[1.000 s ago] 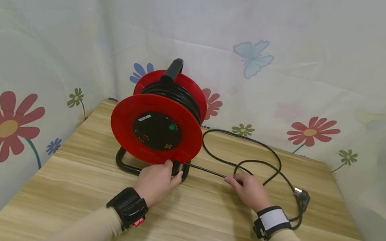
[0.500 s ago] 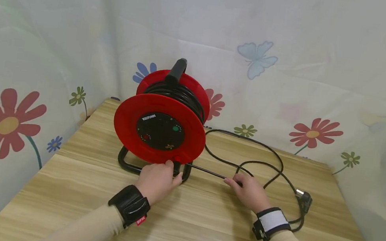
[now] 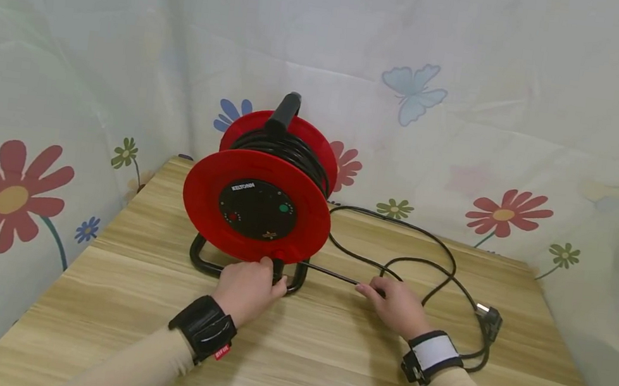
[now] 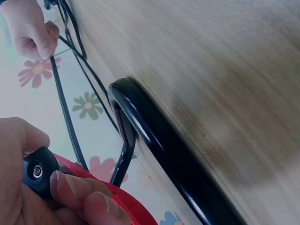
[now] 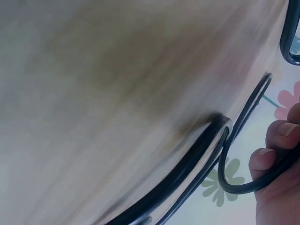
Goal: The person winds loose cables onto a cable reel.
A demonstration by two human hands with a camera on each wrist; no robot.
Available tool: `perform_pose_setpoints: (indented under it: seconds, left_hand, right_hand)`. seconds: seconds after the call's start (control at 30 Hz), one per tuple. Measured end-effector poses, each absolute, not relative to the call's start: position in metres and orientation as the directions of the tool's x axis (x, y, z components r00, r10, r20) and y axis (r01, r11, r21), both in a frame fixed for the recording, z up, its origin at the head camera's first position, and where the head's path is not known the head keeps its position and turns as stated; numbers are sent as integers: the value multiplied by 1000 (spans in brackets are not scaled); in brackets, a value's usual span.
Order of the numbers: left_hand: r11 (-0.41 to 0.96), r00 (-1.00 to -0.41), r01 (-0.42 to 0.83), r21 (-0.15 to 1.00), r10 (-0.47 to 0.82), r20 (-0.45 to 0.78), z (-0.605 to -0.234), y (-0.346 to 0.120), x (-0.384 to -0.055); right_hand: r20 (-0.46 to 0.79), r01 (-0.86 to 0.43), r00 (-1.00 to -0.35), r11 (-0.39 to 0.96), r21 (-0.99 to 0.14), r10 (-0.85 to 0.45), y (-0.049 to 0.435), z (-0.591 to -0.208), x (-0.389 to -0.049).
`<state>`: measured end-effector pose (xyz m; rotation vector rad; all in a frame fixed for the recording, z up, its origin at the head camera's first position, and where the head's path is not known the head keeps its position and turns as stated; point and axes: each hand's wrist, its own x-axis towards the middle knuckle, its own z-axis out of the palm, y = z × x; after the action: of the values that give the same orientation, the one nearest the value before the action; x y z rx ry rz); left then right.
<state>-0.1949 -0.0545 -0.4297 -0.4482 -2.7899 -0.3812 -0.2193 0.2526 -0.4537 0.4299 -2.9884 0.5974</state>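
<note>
A red cable reel (image 3: pixel 200 199) with black cable wound between its discs stands on the table, on a black tubular frame (image 3: pixel 204 264). My left hand (image 3: pixel 245 291) grips the black crank knob (image 4: pixel 38 171) low on the front disc; in the left wrist view fingers and thumb curl round it. To the right, my right hand (image 3: pixel 396 306) holds the black cable (image 3: pixel 331 274), which runs fairly straight from the reel into its fingers. Beyond that hand the cable loops over the table and ends in a black plug (image 3: pixel 490 322) with metal pins.
The wooden table (image 3: pixel 311 378) meets a pale curtain (image 3: pixel 317 28) printed with flowers and a butterfly, behind and at both sides. Loose cable loops (image 3: pixel 414 228) lie at the back right, near the curtain. A black carry handle (image 3: pixel 284 114) tops the reel.
The left hand and knob have shifted slightly left along the disc's lower edge, and the disc has turned a little. The right hand has edged slightly left, still holding the cable.
</note>
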Motion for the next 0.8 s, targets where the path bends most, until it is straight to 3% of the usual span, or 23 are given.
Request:
perform_pose_setpoints:
  seconds: [0.33,0.8]
  left_hand:
    - [914,-923,324,244,249,293,-433,-58,-196]
    - [910,-923,323,261,242,299,-431,-60,-193]
  right_hand:
    - [109,-268,-963,907,-324,-246,267,-452,-211]
    - [254,-343,-919,929,-136,-302,312,-399,-197]
